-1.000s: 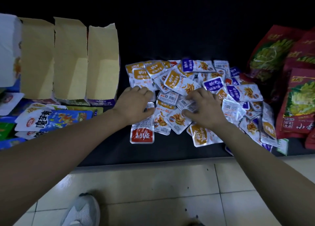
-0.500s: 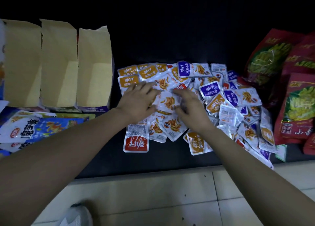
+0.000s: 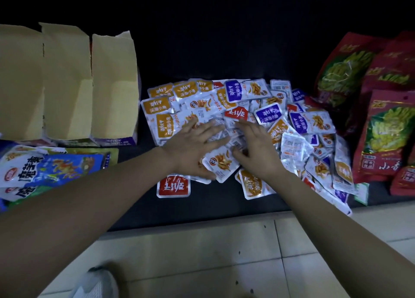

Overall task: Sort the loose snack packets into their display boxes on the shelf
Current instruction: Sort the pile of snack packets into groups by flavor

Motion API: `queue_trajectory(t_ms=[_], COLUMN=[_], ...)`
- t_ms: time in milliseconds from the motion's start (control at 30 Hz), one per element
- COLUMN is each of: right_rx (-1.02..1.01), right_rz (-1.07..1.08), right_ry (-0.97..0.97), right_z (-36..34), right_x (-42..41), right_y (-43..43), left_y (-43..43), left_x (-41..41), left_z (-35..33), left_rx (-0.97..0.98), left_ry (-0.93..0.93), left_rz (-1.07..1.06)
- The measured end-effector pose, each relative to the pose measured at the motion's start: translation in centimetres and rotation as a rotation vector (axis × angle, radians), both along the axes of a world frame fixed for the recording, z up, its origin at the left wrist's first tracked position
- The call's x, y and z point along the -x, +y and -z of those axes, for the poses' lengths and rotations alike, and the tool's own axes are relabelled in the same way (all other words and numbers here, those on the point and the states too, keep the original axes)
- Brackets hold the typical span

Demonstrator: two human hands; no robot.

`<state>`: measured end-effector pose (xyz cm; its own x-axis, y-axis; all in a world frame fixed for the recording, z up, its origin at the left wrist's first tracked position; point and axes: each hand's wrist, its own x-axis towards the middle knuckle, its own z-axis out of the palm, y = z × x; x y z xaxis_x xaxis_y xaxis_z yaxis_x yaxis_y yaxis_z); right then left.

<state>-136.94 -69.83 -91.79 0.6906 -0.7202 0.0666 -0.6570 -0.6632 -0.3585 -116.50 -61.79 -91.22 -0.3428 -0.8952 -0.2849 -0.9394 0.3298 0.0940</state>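
A: Where are the snack packets [image 3: 202, 104]?

B: Heaped loose in the middle of the frame, on the dark shelf [image 3: 213, 207]. They are small silvery sachets with orange, purple or red labels, overlapping every way. One red packet [image 3: 173, 186] lies at the lower edge of the heap, just below the left wrist.

A: And the hands?

B: Both are on the heap, side by side. The left hand [image 3: 190, 149] lies flat with its fingers spread and straight, pressing on the sachets and holding nothing. The right hand [image 3: 256, 149] lies over the packets just beside it, its fingers slightly bent. The light is dim, so I cannot tell whether its thumb pinches a sachet.

A: The display boxes [image 3: 67, 84]?

B: Upper left of the frame: three open cardboard boxes standing in a row, touching, apart from the heap.

A: What else?

B: A blue bag [image 3: 56, 167] lies at lower left, in front of the boxes. Large red bags [image 3: 386, 136] are stacked at the right edge. A pale tiled floor [image 3: 202, 252] fills the bottom of the frame, and a light shoe [image 3: 96, 284] shows at its bottom edge.
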Motion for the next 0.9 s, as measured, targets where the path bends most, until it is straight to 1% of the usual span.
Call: queue_trajectory(t_ms=[100,233,300,400,433,467,533,600,667,733,800,900], right_rx=[0.014,0.066,0.033,-0.030,-0.027,-0.023,0.005,0.044,0.095,0.130,0.165,0.234], right_rz=[0.005,0.054,0.027,-0.098,-0.111,-0.101,-0.057,-0.019,-0.020,-0.040,-0.054,-0.058], right_ry=[0.034,-0.012,-0.014,0.183,0.222,0.217,0.141,0.099,0.093,0.078,0.041,-0.057], right_z=[-0.1,-0.6,-0.8,-0.3,0.0,0.2,0.2,0.2,0.5,0.6,0.4,0.0], right_x=[-0.1,0.4,0.8,1.3,1.4,1.4,1.1,0.4,-0.5,-1.5,-2.3,-2.4], right_y=[-0.1,-0.1,0.1,0.7,0.8,0.8,0.5,0.3,0.4,0.8,0.9,0.7], left_y=[0.3,1.1,1.7,2.1,2.3,2.5,3.0,3.9,5.1,5.7,5.4,4.4], left_x=[-1.9,-3.8,-4.3,-4.3,-4.2,-4.3,-4.6,-5.0,-5.2,-5.4,-5.3,-4.4], left_z=[0.1,0.6,0.8,0.4,0.1,-0.2,-0.6,-0.6,-0.4,0.0,-0.1,-0.6], left_rx=[0.042,0.270,0.322,0.385,0.409,0.424,0.392,0.268,0.238,0.304,0.412,0.504], left_ry=[-0.054,-0.065,-0.082,-0.075,-0.040,0.012,0.105,0.117,0.065,0.007,-0.074,-0.223], left_rz=[0.012,0.058,0.036,-0.006,-0.020,-0.027,0.014,0.079,0.131,0.123,0.052,-0.119])
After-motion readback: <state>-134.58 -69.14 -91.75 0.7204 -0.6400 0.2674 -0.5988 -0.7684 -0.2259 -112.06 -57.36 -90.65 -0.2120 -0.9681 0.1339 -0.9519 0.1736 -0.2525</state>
